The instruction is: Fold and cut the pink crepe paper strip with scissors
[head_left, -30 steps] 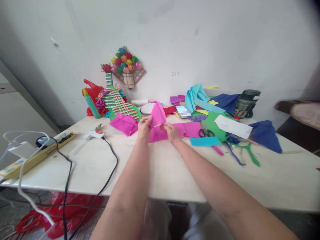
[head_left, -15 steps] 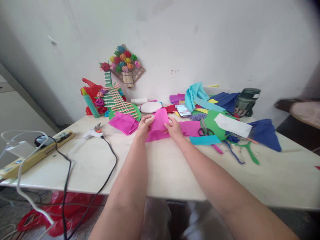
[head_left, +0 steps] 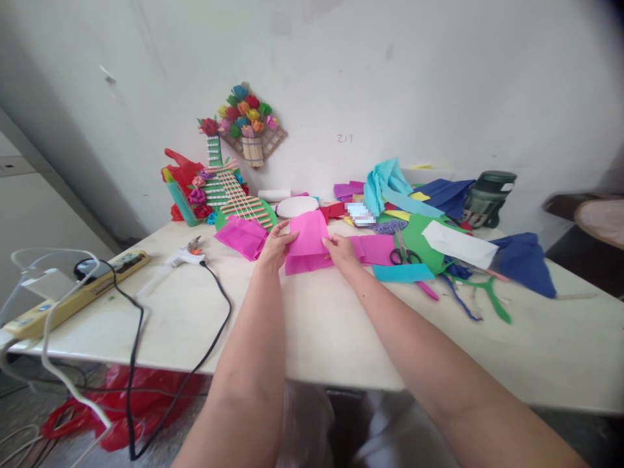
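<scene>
A piece of bright pink crepe paper [head_left: 309, 231] is held up between my two hands over the middle of the table. My left hand [head_left: 279, 244] pinches its left edge, thumb in front. At its right edge, my right hand [head_left: 340, 249] grips the paper between thumb and fingers. Beneath it lies more pink paper [head_left: 302, 264], and a flat pink strip [head_left: 377, 249] stretches to the right. Scissors [head_left: 404, 255] with black handles rest on that strip's right end, above a turquoise paper piece [head_left: 402, 272]. Folded magenta paper [head_left: 242, 236] lies left of my left hand.
A white glue gun [head_left: 186, 255] with a black cord and a yellow power strip [head_left: 78, 296] lie on the left. Behind stand a paper-flower guitar [head_left: 229, 195] and a green bottle [head_left: 182, 200]. Green and blue paper scraps and a dark flask [head_left: 489, 198] are on the right.
The pink paper, rounded and narrower at its top before, is now spread wider and flatter between my hands. My left hand has shifted slightly left. The view has turned a little.
</scene>
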`<state>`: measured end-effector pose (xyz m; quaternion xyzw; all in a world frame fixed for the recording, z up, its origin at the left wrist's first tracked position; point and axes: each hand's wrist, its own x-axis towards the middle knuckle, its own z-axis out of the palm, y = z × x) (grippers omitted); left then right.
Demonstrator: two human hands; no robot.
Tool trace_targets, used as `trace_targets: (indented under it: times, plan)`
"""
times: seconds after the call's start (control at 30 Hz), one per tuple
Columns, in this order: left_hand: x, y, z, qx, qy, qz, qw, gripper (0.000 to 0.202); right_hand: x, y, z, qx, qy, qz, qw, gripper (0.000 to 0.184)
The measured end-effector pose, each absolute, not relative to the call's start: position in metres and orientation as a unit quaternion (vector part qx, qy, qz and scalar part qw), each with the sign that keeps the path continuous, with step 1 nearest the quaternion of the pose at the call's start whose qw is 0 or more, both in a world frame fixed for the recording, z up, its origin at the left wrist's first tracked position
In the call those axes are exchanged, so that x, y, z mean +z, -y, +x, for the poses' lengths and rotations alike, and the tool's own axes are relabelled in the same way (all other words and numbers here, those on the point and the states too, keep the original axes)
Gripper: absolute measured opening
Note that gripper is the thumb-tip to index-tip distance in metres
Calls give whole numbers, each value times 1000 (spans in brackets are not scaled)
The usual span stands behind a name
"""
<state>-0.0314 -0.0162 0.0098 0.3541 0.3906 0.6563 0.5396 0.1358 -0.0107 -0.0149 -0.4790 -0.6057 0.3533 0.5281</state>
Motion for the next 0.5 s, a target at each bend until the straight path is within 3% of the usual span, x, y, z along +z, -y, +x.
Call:
trace_targets:
  times: [0.2, 0.33, 0.5]
  plan:
    - [10, 16, -34, 636, -421, 339, 550, 66, -16, 11, 134, 369, 598, -482, 524, 13]
    - [6, 11, -41, 650, -434, 399, 479, 48, -15, 13, 134, 331, 603, -484, 540, 36]
    - [4, 8, -47, 617, -503, 444, 412, 20, -20, 11, 137, 295, 647, -477, 518, 31]
